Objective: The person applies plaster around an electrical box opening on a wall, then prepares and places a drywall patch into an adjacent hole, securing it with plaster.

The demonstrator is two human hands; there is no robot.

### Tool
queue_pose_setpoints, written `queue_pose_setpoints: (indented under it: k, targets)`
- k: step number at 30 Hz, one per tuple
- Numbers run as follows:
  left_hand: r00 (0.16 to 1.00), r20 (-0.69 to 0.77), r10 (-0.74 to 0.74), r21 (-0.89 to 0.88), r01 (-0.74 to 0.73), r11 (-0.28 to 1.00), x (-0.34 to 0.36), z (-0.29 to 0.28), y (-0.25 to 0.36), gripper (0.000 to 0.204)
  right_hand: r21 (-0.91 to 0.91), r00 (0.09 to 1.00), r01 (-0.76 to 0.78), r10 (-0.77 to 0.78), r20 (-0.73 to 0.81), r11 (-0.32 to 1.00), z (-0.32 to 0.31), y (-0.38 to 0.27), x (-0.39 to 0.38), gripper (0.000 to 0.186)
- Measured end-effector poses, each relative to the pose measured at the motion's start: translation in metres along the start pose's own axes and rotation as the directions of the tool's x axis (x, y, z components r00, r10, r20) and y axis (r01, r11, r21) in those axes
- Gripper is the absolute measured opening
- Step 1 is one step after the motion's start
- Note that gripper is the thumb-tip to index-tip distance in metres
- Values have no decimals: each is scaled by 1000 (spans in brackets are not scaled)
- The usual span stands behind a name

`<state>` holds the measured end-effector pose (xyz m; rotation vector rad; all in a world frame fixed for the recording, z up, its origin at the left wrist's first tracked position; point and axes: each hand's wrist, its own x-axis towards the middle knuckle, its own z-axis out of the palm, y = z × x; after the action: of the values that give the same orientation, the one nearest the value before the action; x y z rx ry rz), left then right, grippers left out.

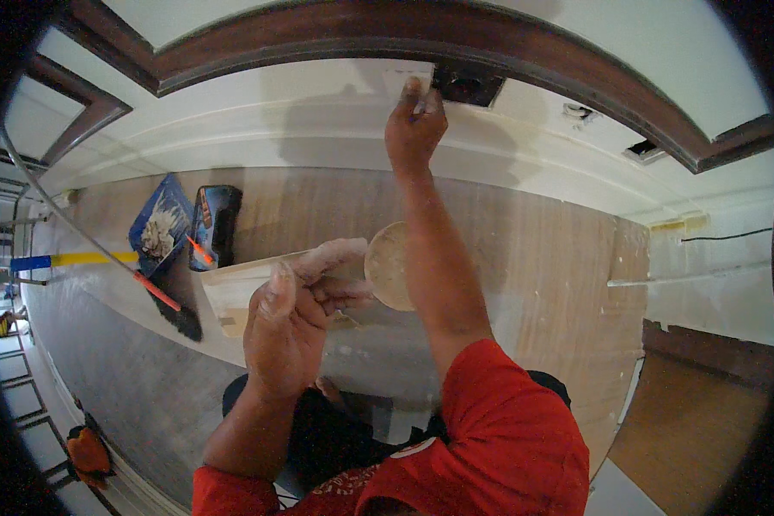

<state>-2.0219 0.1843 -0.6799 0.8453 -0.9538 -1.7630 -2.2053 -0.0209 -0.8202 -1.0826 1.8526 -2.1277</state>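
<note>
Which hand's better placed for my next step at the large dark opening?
Probably your right hand: it's beside the large dark opening, while your left hand is lower, at the round tan object.

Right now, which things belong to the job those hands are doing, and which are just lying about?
Probably in the job:
white flat piece, held at the wall by the right hand
dark opening, beside that piece
round beige thing, by the left hand

Probably just lying about:
blue dustpan, pale lumps inside
broom
dark case
orange bundle
</note>
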Motion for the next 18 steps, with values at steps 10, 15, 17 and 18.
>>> queue_pose_setpoints:
  k: [10,15,17,18]
  targets:
    - [998,55,-30,-57,34,998,-3,-5,2,63,-89,998,61,-62,-2,994,-5,-1,-2,32]
    - [996,84,-23,-77,29,997,-3,0,1,64,39,997,65,-64,-45,997,0,5,7,33]
    - [997,69,-21,-57,24,998,-5,0,2,64,20,998,49,-48,-35,999,0,-2,5,32]
    - [998,62,-19,-48,22,999,-5,1,3,64,0,999,40,-40,-37,999,0,-5,4,32]
